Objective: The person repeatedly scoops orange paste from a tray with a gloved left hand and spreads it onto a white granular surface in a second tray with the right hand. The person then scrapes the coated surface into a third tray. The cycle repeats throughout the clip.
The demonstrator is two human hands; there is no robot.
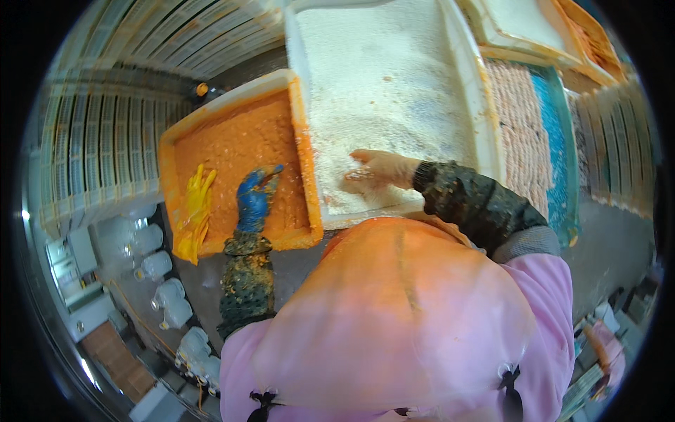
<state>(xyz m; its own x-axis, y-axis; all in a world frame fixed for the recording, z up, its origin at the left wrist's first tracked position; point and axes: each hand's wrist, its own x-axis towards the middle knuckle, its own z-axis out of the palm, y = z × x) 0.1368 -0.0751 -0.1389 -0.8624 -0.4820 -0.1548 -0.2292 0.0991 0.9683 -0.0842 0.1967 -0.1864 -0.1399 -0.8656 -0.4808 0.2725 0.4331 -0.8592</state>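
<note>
My left hand (254,203), in a blue glove, is curled over a tub of orange paste (237,137). Some of the paste sits between its bent fingers and thumb. A yellow rubber glove (198,211) lies across the tub's left side, partly over the rim. To the right, my right hand (382,169) is bare and reaches low over white crumbs (385,95) in a large white tub (477,105). Its fingers are spread, with crumbs stuck to them; no held piece shows. Dark, paste-spotted sleeves cover both forearms.
At right, a teal tray (567,158) holds rows of pale pinkish coated pieces (519,132). Racks of stacked trays (105,147) stand at left, more stacked trays (617,142) at far right. Clear plastic jugs (174,303) line the floor. Another person (606,353) is at lower right.
</note>
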